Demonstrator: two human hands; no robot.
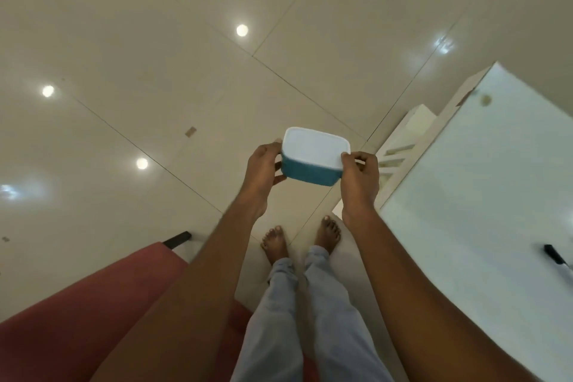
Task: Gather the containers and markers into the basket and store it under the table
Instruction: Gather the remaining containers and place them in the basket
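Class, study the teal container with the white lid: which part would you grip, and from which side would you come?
Grip the teal container at its two short ends, coming in from either side, as the left hand and right hand do. It is a rounded rectangle, lid up; end grips should keep it steady.

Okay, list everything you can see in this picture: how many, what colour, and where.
container: one, teal with a white lid, held in the air above the floor
marker: one, black, on the table near the right edge of the picture
table: one, white, right side
seat: one, red with a black leg, lower left
floor: cream tiles, reflecting lights
trousers: one pair, light grey, bottom centre
feet: two, bare, on the floor
left hand: grips the container's left end
right hand: grips its right end
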